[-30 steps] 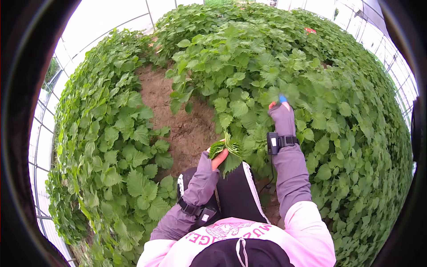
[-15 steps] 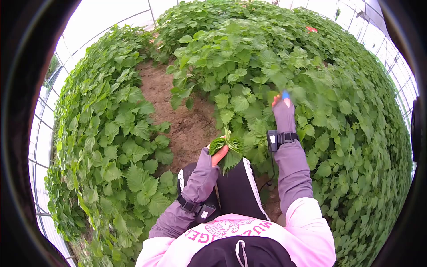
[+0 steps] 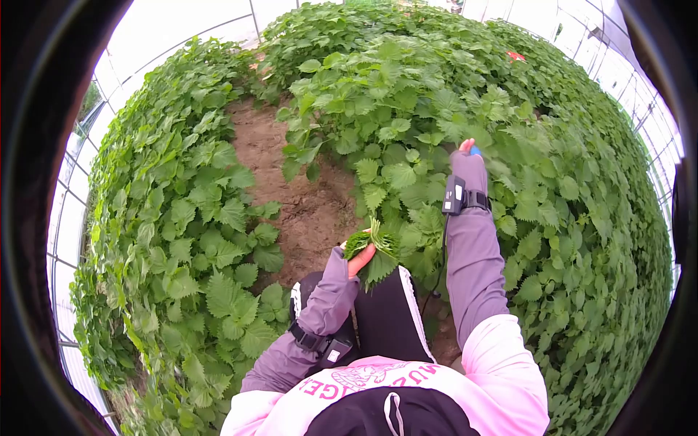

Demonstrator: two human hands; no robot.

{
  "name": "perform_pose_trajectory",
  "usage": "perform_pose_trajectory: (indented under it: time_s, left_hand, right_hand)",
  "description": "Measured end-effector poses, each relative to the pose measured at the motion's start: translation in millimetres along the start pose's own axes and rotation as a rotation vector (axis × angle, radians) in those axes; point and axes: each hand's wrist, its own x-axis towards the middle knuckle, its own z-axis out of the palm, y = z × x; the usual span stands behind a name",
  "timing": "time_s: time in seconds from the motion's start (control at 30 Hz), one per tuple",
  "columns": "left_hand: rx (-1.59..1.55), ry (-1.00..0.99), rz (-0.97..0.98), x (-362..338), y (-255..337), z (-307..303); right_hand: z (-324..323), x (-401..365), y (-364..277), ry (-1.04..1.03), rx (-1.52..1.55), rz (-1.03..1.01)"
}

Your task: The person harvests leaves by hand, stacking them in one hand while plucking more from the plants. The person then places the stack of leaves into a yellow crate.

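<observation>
My left hand (image 3: 359, 256) is closed around a bundle of perilla leaves (image 3: 379, 267) in front of my knees, with the pale stems gathered at the top. Further forward on the right, my right hand (image 3: 470, 148) reaches into the perilla plants (image 3: 407, 109). Its fingers look drawn together among the leaves, and something blue shows at one fingertip. Whatever lies between those fingers is too small and partly hidden to make out.
A bare soil path (image 3: 291, 196) runs ahead between the right-hand plants and another dense row of plants (image 3: 189, 211) on the left. A cable (image 3: 443, 254) hangs from the device on my right wrist. Greenhouse framing (image 3: 73, 182) curves around the sides.
My right hand has shifted slightly up and to the right among the leaves, and its wrist has turned a little. My left hand keeps the leaf bundle in nearly the same place.
</observation>
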Motion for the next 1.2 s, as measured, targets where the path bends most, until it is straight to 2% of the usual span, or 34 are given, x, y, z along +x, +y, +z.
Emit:
perform_pose_trajectory:
  time_s: [0.03, 0.1, 0.17, 0.23, 0.27, 0.3, 0.37, 0.4, 0.43, 0.5, 0.53, 0.57, 0.6, 0.67, 0.7, 0.77, 0.8, 0.83, 0.9, 0.97, 1.03, 1.17, 1.2]
  left_hand:
    - [-0.001, 0.009, 0.002, 1, -1, -3]
    - [0.055, -0.002, 0.031, 3, -2, -9]
    - [0.041, -0.004, 0.037, 6, -5, -11]
    - [0.028, -0.011, 0.038, 8, -7, -10]
    - [0.030, -0.013, 0.045, 9, -7, -8]
    - [0.032, -0.014, 0.052, 9, -7, -7]
    - [0.004, -0.018, 0.043, 7, -4, -3]
    - [-0.020, -0.028, 0.038, 5, -2, -2]
    - [-0.023, -0.016, 0.036, 4, -1, -2]
    - [-0.018, -0.014, 0.052, 3, 1, -2]
    - [0.015, -0.012, 0.056, 4, 1, -4]
    - [0.005, 0.025, 0.059, 8, -5, -6]
    - [0.008, 0.015, 0.075, 14, -13, -10]
    - [0.000, 0.037, 0.096, 13, -20, -15]
    - [-0.017, 0.057, 0.113, 13, -21, -14]
    - [0.000, 0.146, 0.214, 17, -23, -14]
    - [0.036, 0.197, 0.231, 19, -27, -16]
    - [0.072, 0.237, 0.241, 17, -24, -15]
    - [0.035, 0.264, 0.180, 5, -9, -8]
    - [-0.019, 0.190, 0.250, 13, -25, -12]
    - [-0.353, -0.017, 0.319, 13, -35, -13]
    - [-0.416, -0.128, 0.282, 10, -36, -19]
    - [-0.287, -0.050, 0.235, 7, -34, -19]
  right_hand:
    - [-12, 29, 46, -0.013, -0.313, -0.132]
    - [-4, 10, 27, 0.148, 1.127, 0.248]
    - [-5, -9, 23, 0.160, 1.013, 0.232]
    - [-10, -16, 29, 0.043, 0.340, 0.073]
    - [-13, -21, 26, 0.049, 0.518, 0.138]
    - [-16, -21, 20, 0.046, 0.514, 0.144]
    - [-14, -33, -8, 0.272, 0.742, 0.416]
    - [-20, -28, -4, 0.261, 0.734, 0.415]
    - [-28, -22, 3, 0.211, 0.582, 0.363]
    - [-46, 17, 47, 0.240, 0.520, 0.344]
    - [-45, -12, 22, 0.046, 0.436, 0.099]
    - [-32, -43, -22, 0.116, -0.242, -0.030]
    - [-28, -66, -54, -0.038, -0.358, -0.281]
    - [-19, -90, -98, -0.203, -0.309, -0.138]
    - [-10, -102, -107, -0.246, -0.126, -0.203]
    - [-5, -123, -111, -0.371, -0.058, -0.188]
    - [-9, -121, -95, -0.517, -0.004, -0.325]
    - [-11, -147, -105, -0.651, 0.095, -0.185]
    - [-4, -197, -125, -0.777, 0.044, -0.027]
    - [5, -229, -135, -0.833, -0.077, 0.168]
    - [13, -237, -114, -0.875, -0.023, 0.129]
    - [17, -234, -87, -0.836, -0.090, 0.001]
    - [17, -233, -85, -0.834, -0.082, 0.048]
